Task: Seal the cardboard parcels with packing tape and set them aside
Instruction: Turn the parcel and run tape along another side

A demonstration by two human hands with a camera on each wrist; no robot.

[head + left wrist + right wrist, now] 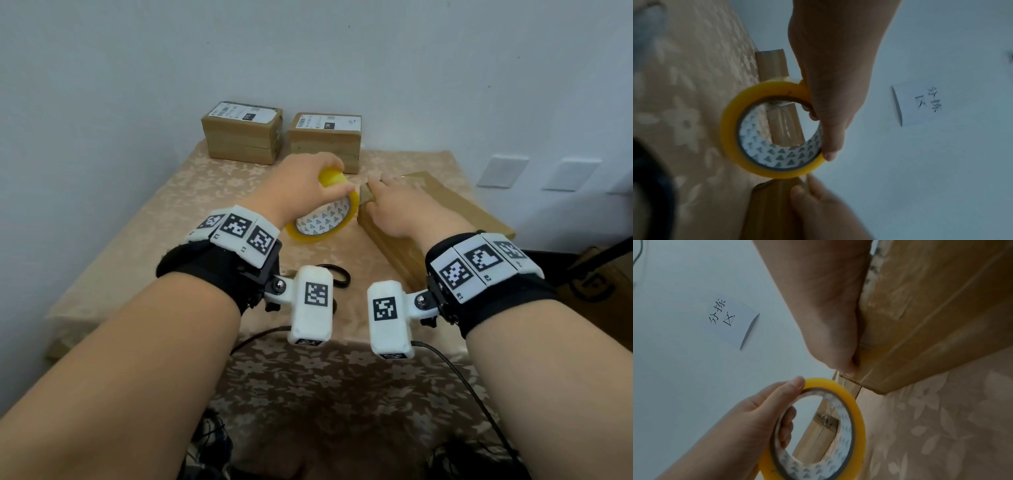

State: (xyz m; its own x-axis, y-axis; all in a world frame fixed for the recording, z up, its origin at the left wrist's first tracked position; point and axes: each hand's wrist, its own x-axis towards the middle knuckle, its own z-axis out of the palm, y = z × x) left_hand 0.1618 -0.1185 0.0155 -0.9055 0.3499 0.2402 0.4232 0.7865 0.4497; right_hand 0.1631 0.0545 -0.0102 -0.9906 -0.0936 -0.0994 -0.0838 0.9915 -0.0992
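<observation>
A yellow packing tape roll point(329, 219) stands on edge just left of a flat cardboard parcel point(455, 209). My left hand point(308, 181) grips the top of the roll point(731, 129), with the fingers curled through its core and the thumb on the outer rim. My right hand point(394, 202) is at the parcel's near left corner. Its thumb and forefinger pinch the pulled-out tape end point(366, 193) against the corner of the parcel point(931, 321). The right wrist view shows the thumb point(849, 369) pressed on the parcel's side by that corner.
Two taped, labelled cardboard boxes point(243, 133) point(325, 140) stand side by side against the back wall. Black-handled scissors point(337, 274) lie on the floral tablecloth point(171, 222) near my left wrist. The parcel's right end overhangs the table. A paper note point(729, 321) hangs on the wall.
</observation>
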